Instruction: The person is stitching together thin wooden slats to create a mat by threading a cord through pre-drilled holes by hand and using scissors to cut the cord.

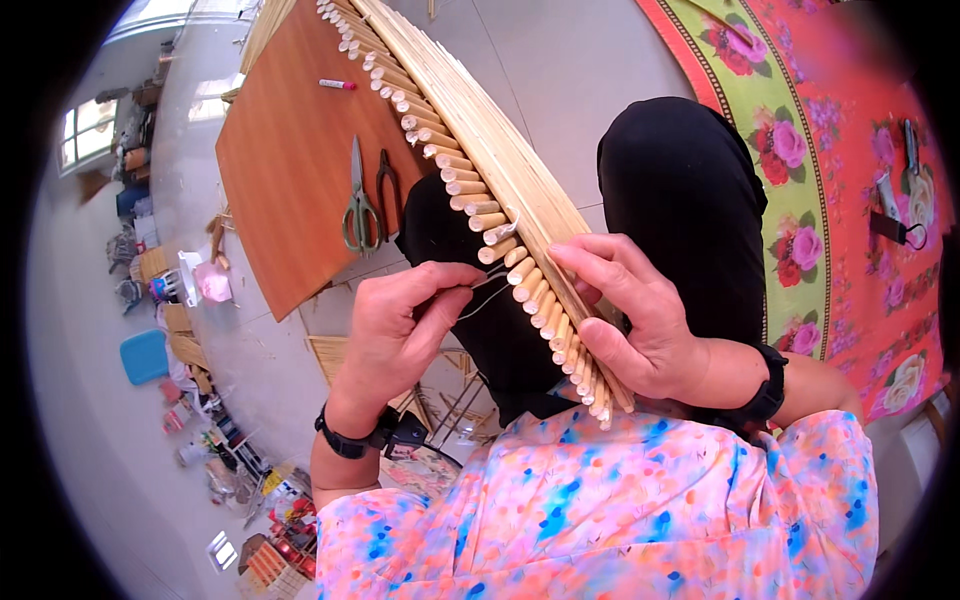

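A long row of pale stalks, bound side by side with their cut ends in a slanting line, lies across my lap and runs away to the upper left. My right hand grips the near end of the stalks, thumb on one side and fingers over the top. Close to the cut ends, my left hand pinches a thin pale cord, which loops out beside its fingertips. Exactly where the cord enters the stalks is hard to make out. A small white knot shows on the row just beyond.
On a brown board at the left lie green-handled scissors, dark-handled cutters and a marker. A red floral cloth with tools on it spreads at the right. Loose stalks are on the floor beneath my left arm.
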The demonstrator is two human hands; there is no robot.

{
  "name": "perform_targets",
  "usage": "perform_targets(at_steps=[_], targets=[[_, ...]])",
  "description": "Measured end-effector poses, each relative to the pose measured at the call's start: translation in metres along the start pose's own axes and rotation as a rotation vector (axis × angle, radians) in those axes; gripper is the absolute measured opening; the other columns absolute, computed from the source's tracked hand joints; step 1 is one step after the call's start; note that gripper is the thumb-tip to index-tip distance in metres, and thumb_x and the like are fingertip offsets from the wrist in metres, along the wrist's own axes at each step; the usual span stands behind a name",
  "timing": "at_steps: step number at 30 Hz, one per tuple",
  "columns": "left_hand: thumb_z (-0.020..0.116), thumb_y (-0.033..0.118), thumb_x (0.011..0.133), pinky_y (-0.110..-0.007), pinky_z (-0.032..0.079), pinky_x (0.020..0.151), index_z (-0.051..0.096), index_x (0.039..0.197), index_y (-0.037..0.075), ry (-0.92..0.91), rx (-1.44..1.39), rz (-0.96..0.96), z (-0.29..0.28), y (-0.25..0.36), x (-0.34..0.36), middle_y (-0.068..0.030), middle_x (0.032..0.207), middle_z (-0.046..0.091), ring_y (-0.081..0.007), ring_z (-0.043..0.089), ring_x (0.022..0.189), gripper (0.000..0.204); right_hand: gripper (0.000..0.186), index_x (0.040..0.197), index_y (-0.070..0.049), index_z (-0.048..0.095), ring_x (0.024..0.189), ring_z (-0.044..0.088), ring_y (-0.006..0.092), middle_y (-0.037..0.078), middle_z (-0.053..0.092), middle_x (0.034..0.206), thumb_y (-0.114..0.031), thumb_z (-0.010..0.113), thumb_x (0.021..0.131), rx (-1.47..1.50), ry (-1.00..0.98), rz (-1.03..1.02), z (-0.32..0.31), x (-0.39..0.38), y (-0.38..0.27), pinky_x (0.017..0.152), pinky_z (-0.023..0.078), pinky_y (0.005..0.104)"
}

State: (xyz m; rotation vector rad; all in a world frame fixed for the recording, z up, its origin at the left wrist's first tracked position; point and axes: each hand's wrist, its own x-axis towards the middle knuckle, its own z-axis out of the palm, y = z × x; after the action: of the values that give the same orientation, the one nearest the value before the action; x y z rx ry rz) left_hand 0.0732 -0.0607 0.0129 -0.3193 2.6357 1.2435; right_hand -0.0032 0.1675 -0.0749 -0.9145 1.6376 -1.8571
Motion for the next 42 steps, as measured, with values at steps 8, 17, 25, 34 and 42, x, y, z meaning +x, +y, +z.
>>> perform_targets(at_steps=[8, 17, 25, 34, 42], targets=[[0.065, -0.003, 0.084, -0.027, 0.047, 0.058, 0.070, 0.095, 0.000, 0.042, 0.035, 0.041, 0.006, -0.002, 0.001, -0.0098, 0.073, 0.066, -0.0187, 0.063, 0.062, 0.013, 0.047, 0.131, 0.001, 0.056, 0.101, 0.058, 0.0257, 0.016, 0.051, 0.118, -0.005, 0.067, 0.086, 0.074, 0.040, -0.043, 0.001, 0.005, 0.003, 0.087, 0.048, 0.0307], [0.066, -0.007, 0.081, -0.027, 0.044, 0.054, 0.069, 0.091, -0.001, 0.116, 0.023, 0.123, 0.012, -0.006, 0.001, -0.0108, 0.072, 0.065, -0.0195, 0.061, 0.059, 0.012, 0.045, 0.126, 0.001, 0.061, 0.101, 0.057, 0.0247, 0.015, 0.051, 0.119, -0.005, 0.071, 0.083, 0.143, -0.008, -0.022, -0.002, 0.008, 0.007, 0.086, 0.049, 0.0305], [0.067, -0.010, 0.079, -0.028, 0.043, 0.051, 0.067, 0.089, -0.002, 0.119, 0.030, 0.162, 0.015, -0.005, 0.009, -0.0106, 0.070, 0.064, -0.0198, 0.060, 0.057, 0.013, 0.044, 0.125, -0.001, 0.062, 0.099, 0.058, 0.0243, 0.015, 0.051, 0.117, -0.005, 0.072, 0.082, 0.135, -0.001, -0.035, -0.004, 0.009, 0.008, 0.083, 0.050, 0.0304], [0.067, -0.009, 0.079, -0.029, 0.043, 0.051, 0.066, 0.088, -0.001, 0.139, -0.004, 0.184, 0.021, -0.008, 0.014, -0.0100, 0.068, 0.062, -0.0201, 0.059, 0.056, 0.012, 0.045, 0.124, -0.001, 0.063, 0.097, 0.058, 0.0230, 0.014, 0.051, 0.118, -0.006, 0.075, 0.080, 0.135, -0.003, -0.015, -0.005, 0.008, 0.009, 0.081, 0.051, 0.0304], [0.067, -0.005, 0.081, -0.029, 0.045, 0.052, 0.060, 0.083, 0.000, 0.151, 0.059, 0.102, 0.030, 0.007, 0.025, -0.0107, 0.065, 0.060, -0.0200, 0.060, 0.056, 0.009, 0.047, 0.125, 0.001, 0.061, 0.099, 0.058, 0.0238, 0.014, 0.050, 0.120, -0.003, 0.075, 0.080, 0.127, 0.009, -0.056, -0.003, 0.009, 0.009, 0.082, 0.051, 0.0307]])
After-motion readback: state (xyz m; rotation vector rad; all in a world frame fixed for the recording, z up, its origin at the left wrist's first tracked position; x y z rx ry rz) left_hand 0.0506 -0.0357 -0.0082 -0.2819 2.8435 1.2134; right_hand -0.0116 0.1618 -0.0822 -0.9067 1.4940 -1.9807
